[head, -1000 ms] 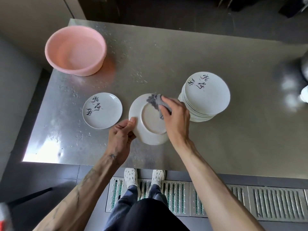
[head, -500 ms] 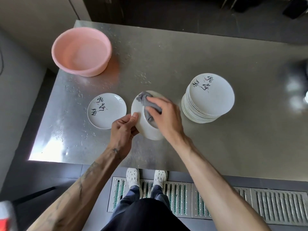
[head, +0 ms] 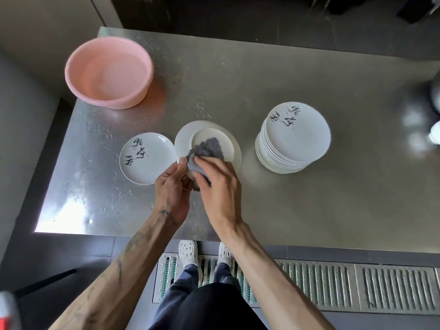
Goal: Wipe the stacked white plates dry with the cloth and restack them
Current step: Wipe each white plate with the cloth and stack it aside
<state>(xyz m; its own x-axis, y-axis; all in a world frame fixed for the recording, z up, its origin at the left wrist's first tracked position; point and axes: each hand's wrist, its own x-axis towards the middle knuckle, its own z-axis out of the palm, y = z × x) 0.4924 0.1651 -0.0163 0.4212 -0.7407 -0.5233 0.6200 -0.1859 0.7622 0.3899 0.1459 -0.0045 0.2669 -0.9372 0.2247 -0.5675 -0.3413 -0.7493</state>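
Observation:
A white plate (head: 188, 141) is held above the steel table, its underside with the foot ring facing me. My left hand (head: 172, 189) grips its near rim with thumb on top. My right hand (head: 220, 186) holds a grey cloth (head: 209, 147) pressed against the plate's underside. A single white plate (head: 147, 158) with black calligraphy lies face up on the table just left of the held plate. A tall stack of white plates (head: 294, 138) with the same calligraphy stands to the right.
A pink plastic basin (head: 108, 71) sits at the table's back left. The steel table (head: 309, 198) ends at a near edge in front of my feet, above a floor drain grate (head: 333, 282). A white object (head: 435, 133) shows at the far right edge.
The cloth and my right hand slid from the plate's far edge toward its near rim. My left hand kept its grip on the plate.

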